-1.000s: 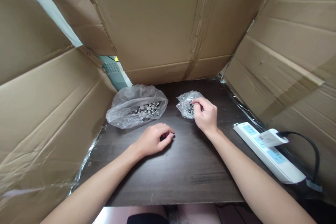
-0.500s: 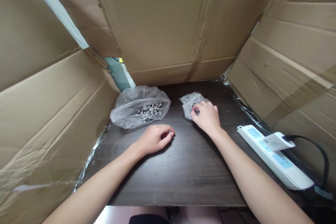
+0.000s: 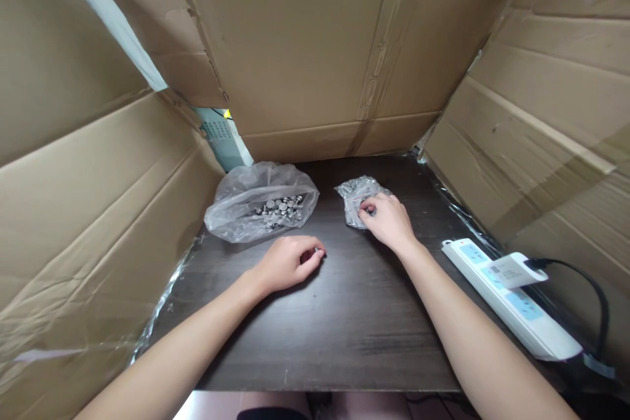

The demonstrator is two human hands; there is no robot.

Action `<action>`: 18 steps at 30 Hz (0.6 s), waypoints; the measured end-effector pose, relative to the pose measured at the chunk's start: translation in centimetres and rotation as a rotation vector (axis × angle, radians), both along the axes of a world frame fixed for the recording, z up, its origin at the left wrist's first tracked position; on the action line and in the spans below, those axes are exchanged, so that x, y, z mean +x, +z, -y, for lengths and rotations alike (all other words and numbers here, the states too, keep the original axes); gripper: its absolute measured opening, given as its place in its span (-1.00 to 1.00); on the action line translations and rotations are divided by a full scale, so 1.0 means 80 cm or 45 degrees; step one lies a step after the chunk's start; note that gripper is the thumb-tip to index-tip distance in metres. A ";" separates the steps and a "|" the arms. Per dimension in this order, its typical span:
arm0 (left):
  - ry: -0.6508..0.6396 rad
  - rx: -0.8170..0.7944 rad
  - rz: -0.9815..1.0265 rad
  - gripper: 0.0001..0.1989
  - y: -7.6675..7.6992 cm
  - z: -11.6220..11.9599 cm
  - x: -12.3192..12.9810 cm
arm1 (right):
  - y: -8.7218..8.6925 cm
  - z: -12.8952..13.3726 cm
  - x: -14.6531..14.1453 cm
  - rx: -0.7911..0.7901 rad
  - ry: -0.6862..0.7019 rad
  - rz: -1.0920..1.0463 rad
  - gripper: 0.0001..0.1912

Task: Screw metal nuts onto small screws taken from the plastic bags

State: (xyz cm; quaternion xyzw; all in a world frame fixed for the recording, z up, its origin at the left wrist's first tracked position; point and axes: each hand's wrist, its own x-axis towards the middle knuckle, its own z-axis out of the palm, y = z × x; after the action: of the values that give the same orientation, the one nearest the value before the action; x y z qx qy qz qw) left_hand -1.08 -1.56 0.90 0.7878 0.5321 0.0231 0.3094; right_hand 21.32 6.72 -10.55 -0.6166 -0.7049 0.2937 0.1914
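My left hand [image 3: 294,262] rests on the dark table in front of a clear plastic bag [image 3: 231,213]. Its thumb and index finger pinch a small metal piece, only partly visible. Inside that bag lie several round-headed metal pieces [image 3: 283,207]. At the right, my right hand [image 3: 386,218] reaches into the mouth of a smaller clear bag [image 3: 352,200], thumb and fingers drawn together. Small dark metal parts show near those fingertips; whether they are gripped is hidden.
A white power strip [image 3: 516,302] with a white adapter [image 3: 512,270] and black cable lies on the right. Cardboard walls [image 3: 305,46] enclose the left, back and right of the table [image 3: 344,341]. The table's front edge is near the bottom.
The camera view has shifted slightly. Both hands keep nearly the same places, with the right fingers still at the smaller bag's opening.
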 end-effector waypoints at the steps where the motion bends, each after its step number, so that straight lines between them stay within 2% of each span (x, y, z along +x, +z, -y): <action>1: 0.003 -0.003 -0.002 -0.83 0.000 0.000 0.000 | 0.000 0.000 0.000 -0.005 0.003 0.002 -0.87; 18: 0.034 -0.021 -0.027 -0.81 0.002 0.001 0.001 | -0.007 0.007 -0.010 0.275 0.026 0.130 -0.78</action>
State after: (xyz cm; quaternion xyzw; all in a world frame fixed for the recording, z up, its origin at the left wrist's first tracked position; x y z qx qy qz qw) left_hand -0.97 -1.66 1.04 0.7782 0.5458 0.0145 0.3101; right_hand 20.48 6.15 -11.15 -0.5994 -0.7474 0.1864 0.2176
